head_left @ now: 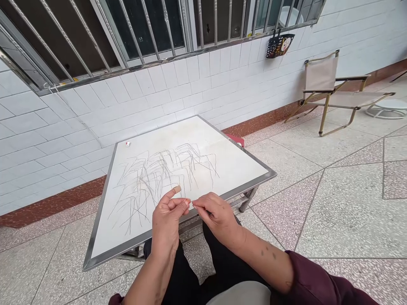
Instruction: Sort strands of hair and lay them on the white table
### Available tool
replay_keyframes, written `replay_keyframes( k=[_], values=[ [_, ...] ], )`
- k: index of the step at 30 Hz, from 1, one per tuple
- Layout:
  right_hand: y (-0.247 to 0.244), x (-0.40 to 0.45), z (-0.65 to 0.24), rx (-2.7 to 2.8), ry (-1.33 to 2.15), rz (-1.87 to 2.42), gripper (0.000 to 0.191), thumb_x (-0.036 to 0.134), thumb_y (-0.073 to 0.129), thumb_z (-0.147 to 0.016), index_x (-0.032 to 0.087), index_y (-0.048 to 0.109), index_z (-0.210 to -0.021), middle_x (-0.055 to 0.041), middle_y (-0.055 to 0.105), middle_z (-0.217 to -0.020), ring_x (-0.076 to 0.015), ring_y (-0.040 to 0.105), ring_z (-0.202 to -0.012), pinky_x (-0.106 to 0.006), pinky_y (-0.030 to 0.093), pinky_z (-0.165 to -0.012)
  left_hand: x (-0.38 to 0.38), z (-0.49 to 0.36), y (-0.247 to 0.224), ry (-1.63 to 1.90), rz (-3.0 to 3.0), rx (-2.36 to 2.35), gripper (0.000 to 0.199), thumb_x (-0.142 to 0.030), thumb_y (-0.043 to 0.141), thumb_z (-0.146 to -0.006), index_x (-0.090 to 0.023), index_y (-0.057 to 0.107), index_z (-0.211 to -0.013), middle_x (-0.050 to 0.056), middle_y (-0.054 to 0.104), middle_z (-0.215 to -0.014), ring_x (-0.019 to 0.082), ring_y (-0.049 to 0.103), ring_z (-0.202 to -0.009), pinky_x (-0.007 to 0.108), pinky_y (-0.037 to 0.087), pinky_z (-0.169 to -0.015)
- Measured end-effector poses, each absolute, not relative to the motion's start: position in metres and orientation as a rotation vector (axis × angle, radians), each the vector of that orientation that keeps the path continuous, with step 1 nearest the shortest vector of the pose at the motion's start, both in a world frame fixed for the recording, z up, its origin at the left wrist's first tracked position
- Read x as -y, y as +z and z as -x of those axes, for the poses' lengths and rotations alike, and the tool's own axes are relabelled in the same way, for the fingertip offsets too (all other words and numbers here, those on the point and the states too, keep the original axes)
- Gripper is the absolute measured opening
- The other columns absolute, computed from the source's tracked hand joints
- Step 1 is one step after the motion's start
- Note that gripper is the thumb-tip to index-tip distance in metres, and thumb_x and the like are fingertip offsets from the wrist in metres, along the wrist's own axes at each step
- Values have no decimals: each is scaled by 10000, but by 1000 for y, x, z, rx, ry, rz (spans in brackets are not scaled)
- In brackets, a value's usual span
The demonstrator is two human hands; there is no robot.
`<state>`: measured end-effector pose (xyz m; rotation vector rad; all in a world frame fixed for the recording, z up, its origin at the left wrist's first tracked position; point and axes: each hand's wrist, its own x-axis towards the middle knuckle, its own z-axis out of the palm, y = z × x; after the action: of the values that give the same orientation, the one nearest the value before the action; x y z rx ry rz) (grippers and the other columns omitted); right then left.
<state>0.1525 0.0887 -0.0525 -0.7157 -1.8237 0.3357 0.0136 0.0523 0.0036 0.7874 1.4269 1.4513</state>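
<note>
Many thin dark strands (163, 163), bent and crossing each other, lie spread over the white tabletop (210, 131). My left hand (168, 220) is over the table's near edge, thumb and a finger pinched together, with a tan wrap on one raised fingertip. Close beside it, almost touching, my right hand (219, 216) also has its fingertips pressed together. Whatever lies between the fingertips of either hand is too small to make out.
A small white and red item (128, 144) sits at the table's far left corner. The tiled wall (178, 97) and barred window stand behind. Right are a folding chair (321, 78), a round white stool (389, 106) and a hanging basket (279, 45). Something red (237, 140) shows behind the table.
</note>
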Motion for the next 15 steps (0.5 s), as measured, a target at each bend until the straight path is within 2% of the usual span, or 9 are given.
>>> replay_keyframes(
  k=[8,15],
  values=[
    [-58,-88,-152,1769,460,794,94,177,563,-935,208,648,-961,-41,701,-840,-168,651,-734,-290,527,-655,-52,-12,11,1397,-892,-1487,594,-320,827,-629,-172,647,-1175,-10,709,-719,148,618,-728,277,505,-716],
    [-57,-84,-153,1861,357,767,130,151,532,-952,204,650,-939,-42,678,-811,-178,636,-766,-292,513,-669,-50,-14,12,1392,-888,-1519,567,-299,817,-650,-165,646,-1175,-10,693,-730,139,602,-731,271,511,-719]
  ],
)
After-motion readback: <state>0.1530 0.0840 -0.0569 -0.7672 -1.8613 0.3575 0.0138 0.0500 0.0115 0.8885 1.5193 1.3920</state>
